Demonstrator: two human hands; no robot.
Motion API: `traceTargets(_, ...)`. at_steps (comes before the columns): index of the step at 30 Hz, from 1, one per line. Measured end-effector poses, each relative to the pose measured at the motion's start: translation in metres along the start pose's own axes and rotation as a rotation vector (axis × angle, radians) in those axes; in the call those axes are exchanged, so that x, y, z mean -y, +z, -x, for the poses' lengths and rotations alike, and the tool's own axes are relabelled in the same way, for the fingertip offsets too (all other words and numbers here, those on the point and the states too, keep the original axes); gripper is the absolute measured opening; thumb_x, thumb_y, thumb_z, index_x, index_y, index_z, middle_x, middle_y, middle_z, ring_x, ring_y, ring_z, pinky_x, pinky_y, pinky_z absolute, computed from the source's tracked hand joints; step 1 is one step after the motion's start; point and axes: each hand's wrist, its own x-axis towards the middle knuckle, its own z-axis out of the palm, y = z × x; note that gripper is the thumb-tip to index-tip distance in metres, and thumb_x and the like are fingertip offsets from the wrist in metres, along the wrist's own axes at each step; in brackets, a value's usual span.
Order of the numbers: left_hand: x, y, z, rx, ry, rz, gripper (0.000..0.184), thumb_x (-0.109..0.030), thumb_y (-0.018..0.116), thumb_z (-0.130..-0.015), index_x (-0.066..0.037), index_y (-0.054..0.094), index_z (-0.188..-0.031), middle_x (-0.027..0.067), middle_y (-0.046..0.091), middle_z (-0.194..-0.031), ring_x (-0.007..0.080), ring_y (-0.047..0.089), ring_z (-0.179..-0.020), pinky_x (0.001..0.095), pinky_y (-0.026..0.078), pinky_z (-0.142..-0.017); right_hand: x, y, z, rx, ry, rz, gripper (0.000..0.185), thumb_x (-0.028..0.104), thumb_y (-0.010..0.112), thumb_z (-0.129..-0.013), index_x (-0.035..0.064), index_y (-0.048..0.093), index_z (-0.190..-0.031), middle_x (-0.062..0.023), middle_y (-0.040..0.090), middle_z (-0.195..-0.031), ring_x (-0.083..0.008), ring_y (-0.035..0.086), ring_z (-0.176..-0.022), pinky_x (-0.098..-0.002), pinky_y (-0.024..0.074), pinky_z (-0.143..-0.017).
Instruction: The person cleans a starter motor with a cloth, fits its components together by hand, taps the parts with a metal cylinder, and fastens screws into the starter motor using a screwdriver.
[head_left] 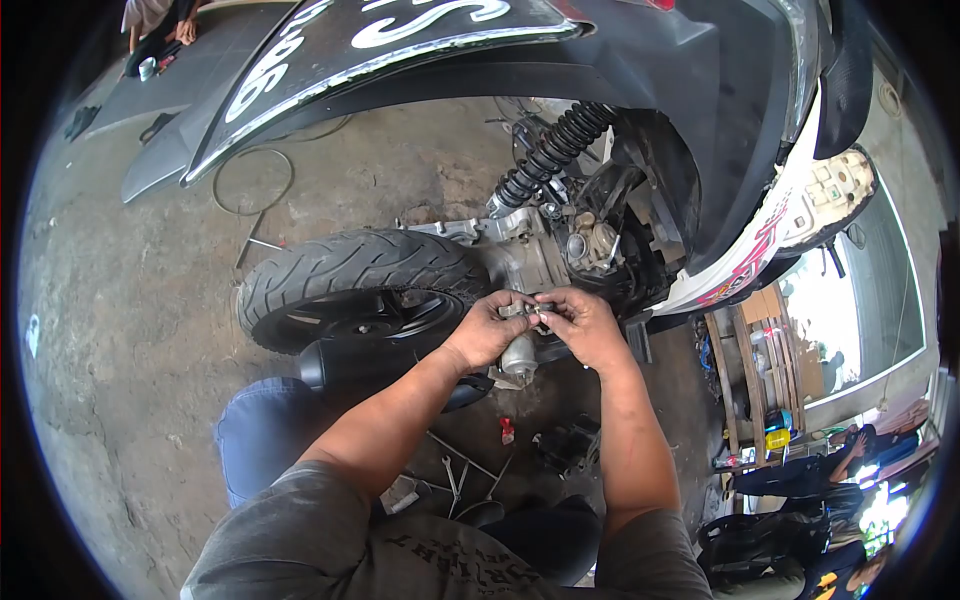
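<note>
Left hand [487, 328] and right hand [582, 325] meeting, both pinching a small part [541, 310], forearms [398, 410] reaching in from the near side, rear tyre [350, 265] standing left, shock absorber [555, 155] leaning beyond

A slatted brown wooden rack [742, 375] stands near a white-framed window [888, 285]. A yellow container [777, 438] is located at the rack. Upper left: one person [186, 30], partly visible.

Left grip [487, 329] and right grip [584, 322] pinching a small part [537, 310], tyre [360, 268] nearby, spanner [452, 477] on floor [130, 320]
</note>
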Motion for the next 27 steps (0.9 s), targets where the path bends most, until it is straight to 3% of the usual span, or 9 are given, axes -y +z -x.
traceTargets(3,-0.004,0.002,0.003,0.026,-0.116,0.167,0.017,-0.008,0.069,-0.093,-0.005,0.063,-0.109,0.0056,0.065,-0.091,0.0123,0.061,-0.077,0.0246,0.051,-0.070,0.003,-0.001,0.001,0.028,0.010,0.029,0.025,-0.008,0.065,-0.085,-0.0002,0.070,-0.108,-0.0075,0.072,-0.100,-0.0119,0.062,-0.078,-0.0233,0.0518,-0.073)
traceTargets(13,0.007,0.002,0.008,-0.036,-0.214,0.328,0.019,-0.010,0.069,-0.094,-0.004,0.062,-0.110,0.0103,0.068,-0.094,0.0168,0.065,-0.075,0.0272,0.054,-0.065,0.016,-0.001,-0.001,0.096,-0.015,0.222,0.028,-0.004,0.068,-0.083,0.0019,0.072,-0.110,-0.0068,0.072,-0.101,-0.0132,0.062,-0.076,-0.0249,0.0512,-0.071)
traceTargets(27,0.015,0.002,0.006,-0.073,-0.236,0.423,0.017,-0.008,0.066,-0.092,-0.002,0.062,-0.108,0.0132,0.068,-0.093,0.0199,0.065,-0.073,0.0302,0.056,-0.062,0.018,0.005,0.000,0.077,0.040,0.209,0.026,-0.005,0.065,-0.083,0.0019,0.071,-0.107,-0.0066,0.072,-0.099,-0.0125,0.062,-0.078,-0.0250,0.0509,-0.071)
